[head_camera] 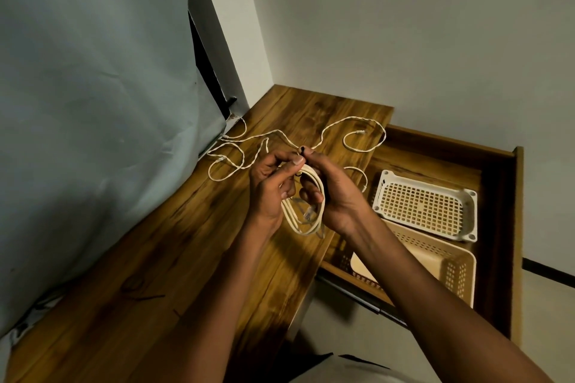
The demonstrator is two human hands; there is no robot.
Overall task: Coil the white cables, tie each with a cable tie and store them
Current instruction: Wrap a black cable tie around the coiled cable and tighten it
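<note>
Desk (174,258): wood-grain top, slight sheen. Drawer (494,227): matching wood. Baskets (426,205): perforated plastic, cream, matt. Coil (311,196): smooth white sheathing. Loose cable (329,127): twisted, rope-like surface. Sheet (93,102): pale cloth, matt, creased. Wall (404,25): matt paint.

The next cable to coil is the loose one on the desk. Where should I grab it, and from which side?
Take the loose cable at its plug end, on the desk near the drawer. It lies free and flat, away from the tangled loops on the left. Come from above with the right hand, which is nearer, once the coil is tied.
</note>
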